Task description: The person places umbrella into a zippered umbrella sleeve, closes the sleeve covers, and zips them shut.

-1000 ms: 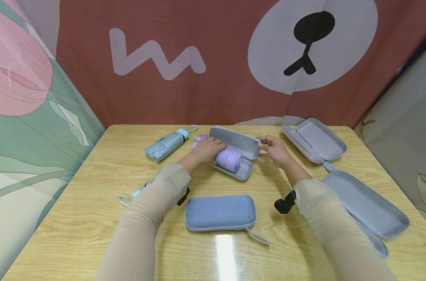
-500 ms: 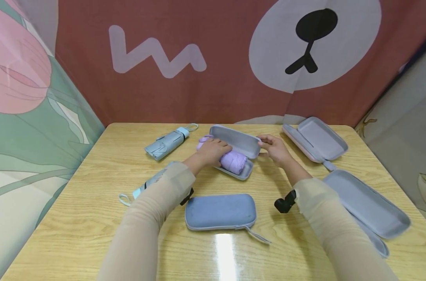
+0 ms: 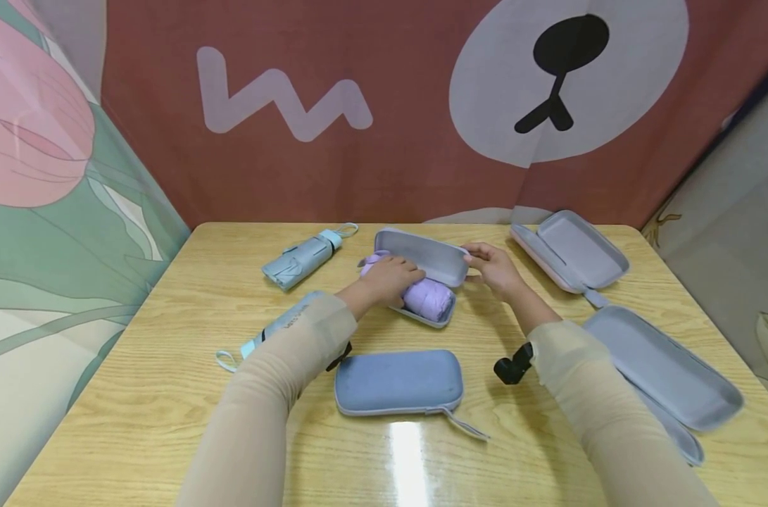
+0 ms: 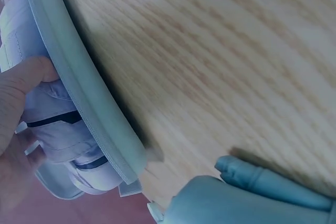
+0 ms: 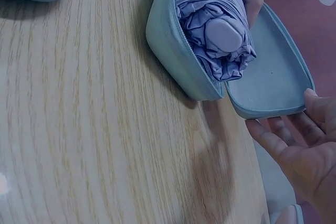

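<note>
Moved since the earlier frames: lilac folded-cloth umbrella, shifted rightward along its case, the left hand travelling with it; right hand much as it was.
Left hand: arm stretched forward, back of the hand uppermost; thumb against the umbrella's near side, other fingers over its top and far side, gripping it.
Right hand: arm angled inward; thumb on the lid rim, fingers slightly spread behind the outer face, pinching the lid's right end.
Umbrella's place: under the left fingers, in the lower tray of a small grey oblong zip case; right end past the fingertips, rising above the rim. Whether the left end sits wholly inside: cannot tell.
Umbrella's make: wrinkled, wound fabric, smooth rounded end knob, black bands.
Small case's make: smooth shell, rounded corners, zip edging; lid tipped back beyond the left fingers.
Blue-grey folded umbrellas: one left of the left fingers, pale-blue cap and loop; another nearer the person, partly under the cream sleeve.
Blue zipped oblong case: nearer the person than both hands' fingers, strap trailing.
Unfolded cases: pink-and-grey and large blue-grey, right of the right fingers.
Table: pale wood grain, glossy.
</note>
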Demonstrator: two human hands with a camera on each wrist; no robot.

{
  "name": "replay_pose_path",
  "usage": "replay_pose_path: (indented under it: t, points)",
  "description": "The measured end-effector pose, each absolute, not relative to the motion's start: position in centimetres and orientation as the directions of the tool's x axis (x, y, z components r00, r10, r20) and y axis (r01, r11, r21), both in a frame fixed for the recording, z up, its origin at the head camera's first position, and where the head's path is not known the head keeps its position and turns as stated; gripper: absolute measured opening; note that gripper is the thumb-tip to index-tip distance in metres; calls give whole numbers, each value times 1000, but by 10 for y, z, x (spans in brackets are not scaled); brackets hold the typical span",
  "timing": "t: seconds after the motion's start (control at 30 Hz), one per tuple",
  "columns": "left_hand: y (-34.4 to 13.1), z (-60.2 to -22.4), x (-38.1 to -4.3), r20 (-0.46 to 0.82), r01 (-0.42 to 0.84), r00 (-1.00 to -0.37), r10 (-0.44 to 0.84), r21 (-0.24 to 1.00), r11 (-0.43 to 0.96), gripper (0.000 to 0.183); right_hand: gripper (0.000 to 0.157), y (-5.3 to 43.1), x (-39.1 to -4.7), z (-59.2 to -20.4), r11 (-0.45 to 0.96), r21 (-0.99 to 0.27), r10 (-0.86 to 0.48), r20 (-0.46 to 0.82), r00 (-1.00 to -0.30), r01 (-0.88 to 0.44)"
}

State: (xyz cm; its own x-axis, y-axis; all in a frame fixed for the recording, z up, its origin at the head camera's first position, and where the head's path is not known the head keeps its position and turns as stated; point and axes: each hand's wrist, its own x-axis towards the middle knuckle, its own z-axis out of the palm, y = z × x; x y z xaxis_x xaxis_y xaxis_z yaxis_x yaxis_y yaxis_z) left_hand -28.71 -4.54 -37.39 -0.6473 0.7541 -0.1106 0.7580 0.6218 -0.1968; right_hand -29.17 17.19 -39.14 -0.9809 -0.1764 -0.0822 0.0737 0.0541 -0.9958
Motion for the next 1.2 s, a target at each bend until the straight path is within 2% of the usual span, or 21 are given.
replay_pose_path:
  t: [0.37, 0.77, 0.97, 1.1, 1.2]
  points:
    - [-46, -377, -286, -149, 756, -652, 743, -199, 624, 59, 37, 169, -294, -390, 41, -996, -192, -87, -977, 80]
    - [-48, -383, -288, -206, 738, -672, 711, -108, 666, 64, 46, 168, -294, -394, 25, -982, -173, -190, -966, 189]
    - [-59, -383, -289, -228, 691, -697, 679, 37, 722, 66, 62, 168, -297, -401, -8, -978, -218, -203, -954, 210]
    - [-69, -383, -292, -223, 649, -722, 655, 109, 753, 67, 63, 172, -305, -409, -56, -967, -240, -230, -943, 250]
    - [-78, -382, -295, -213, 603, -760, 614, 118, 789, 66, 64, 172, -304, -409, -44, -961, -254, -252, -934, 272]
